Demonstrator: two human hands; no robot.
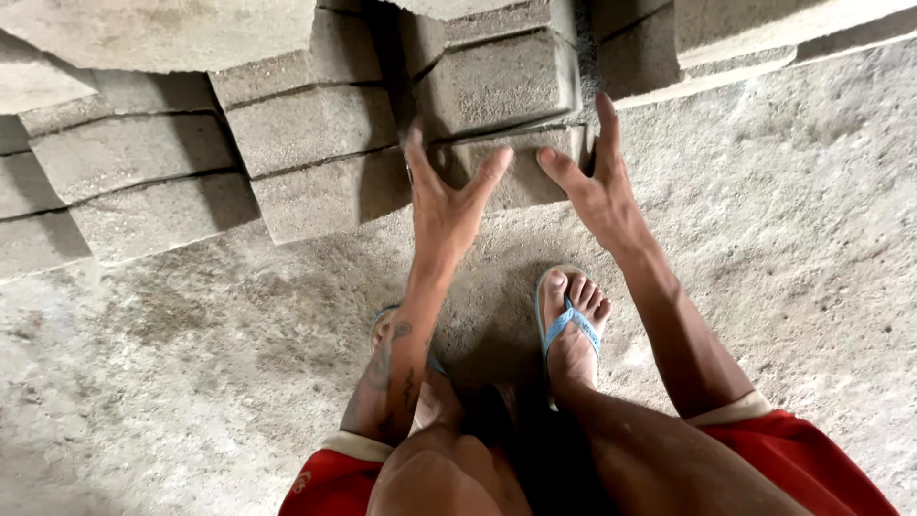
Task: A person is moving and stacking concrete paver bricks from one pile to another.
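Two bare hands are reaching for one grey, rough concrete block [521,170] lying lowest in its stack. Left hand [442,205] is spreading open, touching its left end. Right hand [592,191] is open by its right end, gripping nothing yet.

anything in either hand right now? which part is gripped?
The left hand and right hand are open, fingers spread, against the two ends of the bottom grey block in the stack. It looks bracketed between them; a closed grip cannot be told.

Two hands [449,205], two sandalled feet [571,325], several concrete blocks [310,124]
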